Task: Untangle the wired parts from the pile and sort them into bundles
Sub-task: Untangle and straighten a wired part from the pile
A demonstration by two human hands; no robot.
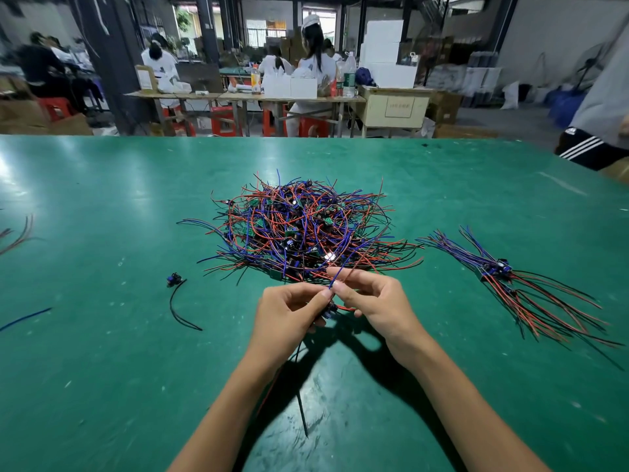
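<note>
Hands (337, 301) pinching thin blue wire (340, 272)

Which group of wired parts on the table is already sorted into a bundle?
The bundle right of the hands: its wires lie aligned, parts clustered together. The pile in the middle is tangled, and the lone part on the left lies alone.

A green table (102, 199) fronts a dim workshop with wooden benches (238, 97), red stools (223, 120) and bright windows (265, 28).

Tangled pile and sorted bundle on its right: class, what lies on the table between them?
In the head view, only bare green table separates the tangled pile from the sorted bundle; stray wire ends nearly meet across it.
</note>
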